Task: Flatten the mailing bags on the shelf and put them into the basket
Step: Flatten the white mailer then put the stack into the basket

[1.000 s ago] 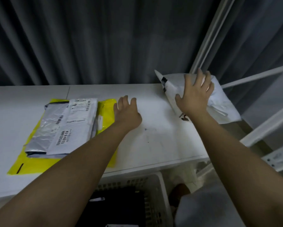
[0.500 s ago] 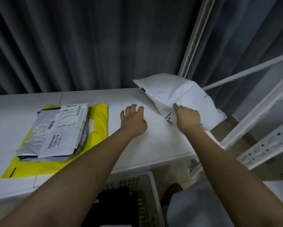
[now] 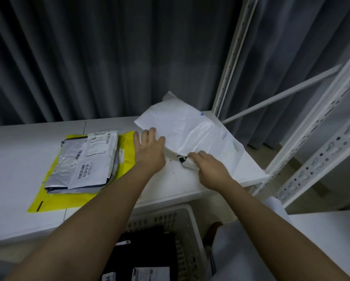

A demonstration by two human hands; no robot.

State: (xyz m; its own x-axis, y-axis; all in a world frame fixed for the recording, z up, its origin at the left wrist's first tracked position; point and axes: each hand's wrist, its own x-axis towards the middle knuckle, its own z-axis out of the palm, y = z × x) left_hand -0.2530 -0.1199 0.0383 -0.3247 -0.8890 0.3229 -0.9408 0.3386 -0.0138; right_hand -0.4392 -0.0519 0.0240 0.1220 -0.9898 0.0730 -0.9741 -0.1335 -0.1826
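Note:
A white mailing bag (image 3: pixel 190 128) lies crumpled at the right end of the white shelf (image 3: pixel 18 159). My right hand (image 3: pixel 208 167) pinches the bag's near corner, where a black print shows. Its left edge is touched by the fingertips of my left hand (image 3: pixel 149 151), whose fingers look fairly straight. Left of my hands lies a flat stack: a silver and white labelled bag (image 3: pixel 85 159) on top of a yellow bag (image 3: pixel 48 199). Below the shelf's front edge stands a white basket (image 3: pixel 182 226) holding dark bags with white labels.
White perforated shelf uprights (image 3: pixel 231 57) rise at the right, with another rack (image 3: pixel 322 159) beyond. A grey curtain (image 3: pixel 109 57) hangs behind the shelf. The shelf's right end drops off just past the white bag.
My right hand has dragged the white bag leftward and now pinches its near corner. My left hand moved right to meet the bag's left edge.

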